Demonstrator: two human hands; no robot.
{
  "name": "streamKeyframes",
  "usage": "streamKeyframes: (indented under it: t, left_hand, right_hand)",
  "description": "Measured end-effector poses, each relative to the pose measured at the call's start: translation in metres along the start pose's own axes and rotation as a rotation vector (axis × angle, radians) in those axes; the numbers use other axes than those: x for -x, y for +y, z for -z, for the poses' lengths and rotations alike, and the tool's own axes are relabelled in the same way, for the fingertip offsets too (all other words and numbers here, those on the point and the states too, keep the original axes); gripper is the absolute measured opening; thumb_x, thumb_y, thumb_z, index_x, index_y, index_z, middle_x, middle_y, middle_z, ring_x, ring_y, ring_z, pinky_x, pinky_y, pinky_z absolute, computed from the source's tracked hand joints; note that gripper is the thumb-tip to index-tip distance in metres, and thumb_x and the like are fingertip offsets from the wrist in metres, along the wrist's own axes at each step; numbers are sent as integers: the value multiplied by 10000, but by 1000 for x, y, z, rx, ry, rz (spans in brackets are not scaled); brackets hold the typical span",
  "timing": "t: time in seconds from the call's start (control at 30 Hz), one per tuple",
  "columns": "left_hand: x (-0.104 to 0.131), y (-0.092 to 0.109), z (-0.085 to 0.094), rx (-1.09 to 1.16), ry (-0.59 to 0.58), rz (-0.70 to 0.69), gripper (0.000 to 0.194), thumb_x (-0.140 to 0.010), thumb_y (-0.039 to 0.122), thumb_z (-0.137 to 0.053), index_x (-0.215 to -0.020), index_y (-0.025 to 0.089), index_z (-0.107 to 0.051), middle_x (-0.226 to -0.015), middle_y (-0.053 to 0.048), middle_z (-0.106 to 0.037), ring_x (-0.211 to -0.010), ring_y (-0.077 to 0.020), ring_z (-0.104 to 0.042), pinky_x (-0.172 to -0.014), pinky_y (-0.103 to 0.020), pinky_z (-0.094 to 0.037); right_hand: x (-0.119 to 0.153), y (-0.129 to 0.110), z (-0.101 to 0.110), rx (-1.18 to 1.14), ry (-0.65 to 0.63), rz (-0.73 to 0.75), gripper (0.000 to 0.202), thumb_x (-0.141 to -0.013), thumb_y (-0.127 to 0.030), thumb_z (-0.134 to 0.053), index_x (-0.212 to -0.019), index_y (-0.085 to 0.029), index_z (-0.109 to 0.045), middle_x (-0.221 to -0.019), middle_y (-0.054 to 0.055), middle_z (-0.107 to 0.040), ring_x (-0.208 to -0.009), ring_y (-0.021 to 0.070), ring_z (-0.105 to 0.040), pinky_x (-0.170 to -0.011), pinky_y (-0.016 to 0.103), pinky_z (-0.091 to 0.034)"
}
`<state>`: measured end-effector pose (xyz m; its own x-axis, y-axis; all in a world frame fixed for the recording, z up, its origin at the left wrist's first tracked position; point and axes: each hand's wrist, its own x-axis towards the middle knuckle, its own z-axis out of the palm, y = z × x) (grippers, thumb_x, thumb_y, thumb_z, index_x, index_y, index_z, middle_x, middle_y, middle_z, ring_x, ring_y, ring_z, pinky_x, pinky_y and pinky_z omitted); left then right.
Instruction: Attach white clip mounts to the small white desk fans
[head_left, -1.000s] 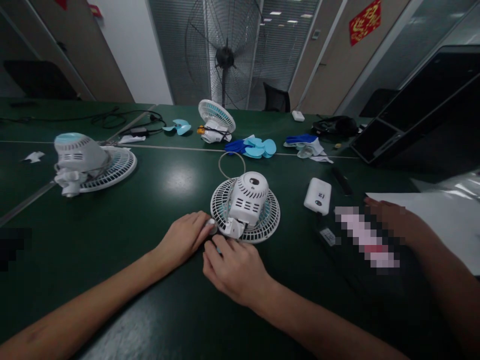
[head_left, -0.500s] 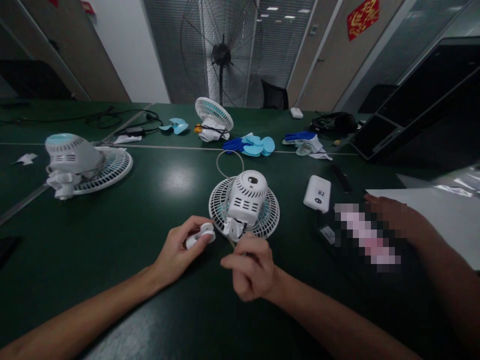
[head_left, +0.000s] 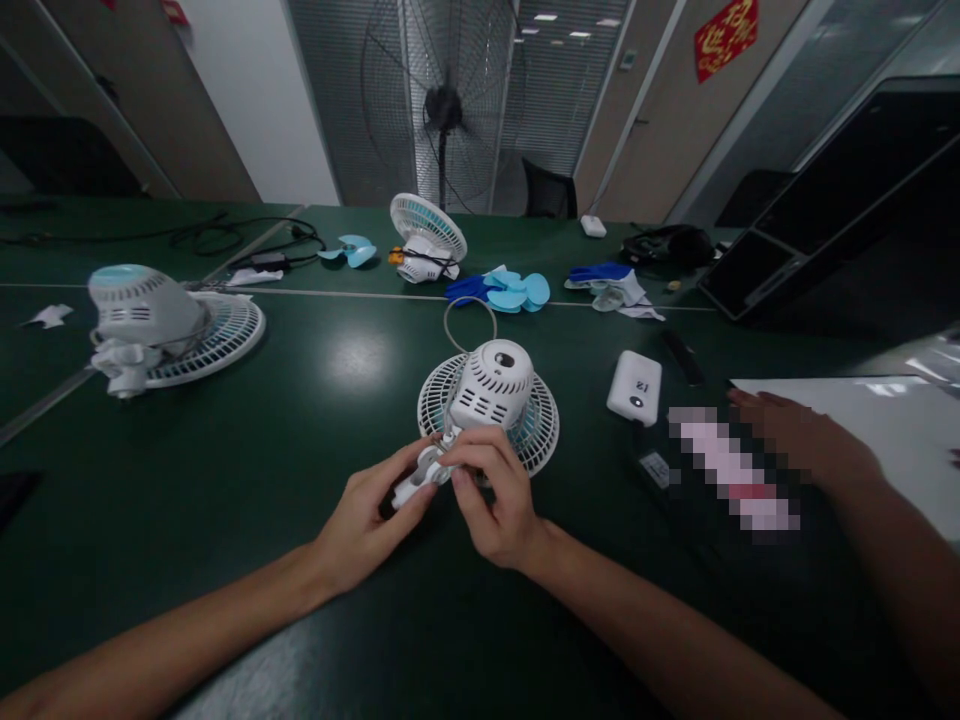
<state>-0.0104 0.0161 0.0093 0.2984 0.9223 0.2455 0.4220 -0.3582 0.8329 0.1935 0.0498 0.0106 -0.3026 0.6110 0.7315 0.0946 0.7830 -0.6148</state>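
Note:
A small table fan point(head_left: 491, 385) lies face down in front of me, its slotted white motor housing up and its round grille against the table. My left hand point(head_left: 375, 510) grips a white plastic bracket point(head_left: 411, 488) with a rounded end, held against the fan's neck joint at the near side. My right hand point(head_left: 495, 495) meets it there, thumb and index finger closed at the bracket's rounded end. Whatever small piece may be between those right fingertips is hidden. A thin grey cable point(head_left: 471, 302) loops up behind the housing.
Another fan point(head_left: 150, 320) lies at left, and a third fan point(head_left: 427, 240) stands at the back. Blue blades point(head_left: 517, 291) and gloves point(head_left: 600, 275) lie beyond. At right are a white device point(head_left: 634, 387) and another person's hand point(head_left: 817, 440) near a pixelated object.
My left hand has brought the bracket right and up to the fan's neck. My right hand has moved slightly up, its fingers now at the bracket's end. The cable loop has shifted slightly right.

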Motion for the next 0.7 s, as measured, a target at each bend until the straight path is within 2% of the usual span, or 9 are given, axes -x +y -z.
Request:
streamKeyframes:
  t: [0.1, 0.2, 0.4, 0.47, 0.57, 0.63, 0.7]
  left_hand:
    - [-2, 1, -1, 41, 2, 72, 399, -1031, 364, -566, -1394, 209, -508, -1133, -59, -722, -963, -205, -708, -806, -280, -554]
    - [-4, 1, -3, 65, -25, 130, 395, -1054, 386, -524, -1402, 221, -440, -993, -22, -706, -830, -179, -682, -710, -263, -516]
    - [-5, -2, -4, 79, -51, 152, 457, -1044, 417, -528, -1423, 218, -367, -979, -22, -675, -717, -156, -595, -624, -250, -454]
    - [-5, -3, -4, 69, -101, 83, 536, -1034, 416, -529, -1477, 207, -312, -1017, -39, -666, -725, -162, -587, -640, -267, -464]
    - [-5, -3, -3, 64, -173, -7, 576, -1054, 388, -472, -1549, 207, -241, -1166, -86, -660, -872, -202, -638, -783, -333, -517]
    - [-5, -2, -3, 84, -193, 15, 576, -1065, 374, -463, -1572, 220, -237, -1213, -94, -659, -983, -231, -656, -864, -365, -528]
    - [-5, -1, -2, 129, -196, 53, 606, -1059, 381, -498, -1586, 223, -243, -1197, -92, -669, -1028, -245, -661, -878, -372, -538]
  right_hand:
    - [-3, 1, -1, -51, -50, -13, 295, -976, -102, -543, -1247, -199, -607, -1149, 92, -626, -1022, 208, -649, -834, 351, -581]
    - [-4, 1, -4, -40, -65, -17, 322, -978, -98, -544, -1279, -198, -601, -1176, 101, -635, -1091, 222, -644, -902, 377, -578]
    - [3, 0, -4, 66, 138, 78, 322, -907, -66, -552, -1187, -197, -645, -1012, 68, -677, -901, 207, -662, -787, 358, -574]
    - [4, 1, -3, 70, 162, 77, 312, -899, -59, -524, -1149, -193, -653, -970, 59, -685, -878, 205, -662, -777, 356, -568]
    - [4, 1, -3, 72, 168, 46, 289, -897, -58, -508, -1104, -194, -657, -940, 51, -688, -852, 199, -664, -764, 352, -562]
    - [3, 1, -4, 85, 178, 43, 282, -892, -58, -513, -1093, -195, -656, -938, 51, -686, -850, 201, -665, -761, 354, -561]
    - [2, 0, -4, 110, 201, 47, 284, -889, -53, -519, -1093, -197, -654, -944, 53, -680, -859, 205, -664, -766, 361, -564]
